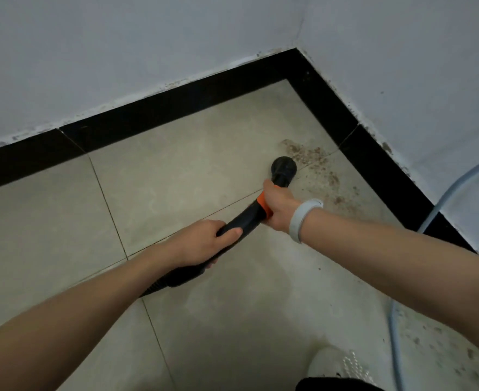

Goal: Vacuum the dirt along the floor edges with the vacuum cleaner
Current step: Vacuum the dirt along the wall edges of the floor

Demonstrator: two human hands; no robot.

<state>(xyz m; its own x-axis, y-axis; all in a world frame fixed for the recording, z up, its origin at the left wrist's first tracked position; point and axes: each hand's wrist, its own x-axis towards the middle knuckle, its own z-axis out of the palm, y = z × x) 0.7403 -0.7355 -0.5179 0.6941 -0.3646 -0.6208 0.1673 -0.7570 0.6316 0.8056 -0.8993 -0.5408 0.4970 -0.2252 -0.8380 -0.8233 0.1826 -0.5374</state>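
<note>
A black vacuum wand with an orange collar slants across the tiled floor. Its round black nozzle sits on the floor at the edge of a brown dirt patch. My right hand grips the wand at the orange collar, just behind the nozzle. My left hand grips the wand lower down, near where the ribbed hose begins. The dirt spreads along the right-hand black baseboard, with more specks toward the lower right.
Two white walls meet in a corner edged with black baseboard. A pale blue cable runs down the right wall and along the floor. A white shoe shows at the bottom. Beige tiles stretch left.
</note>
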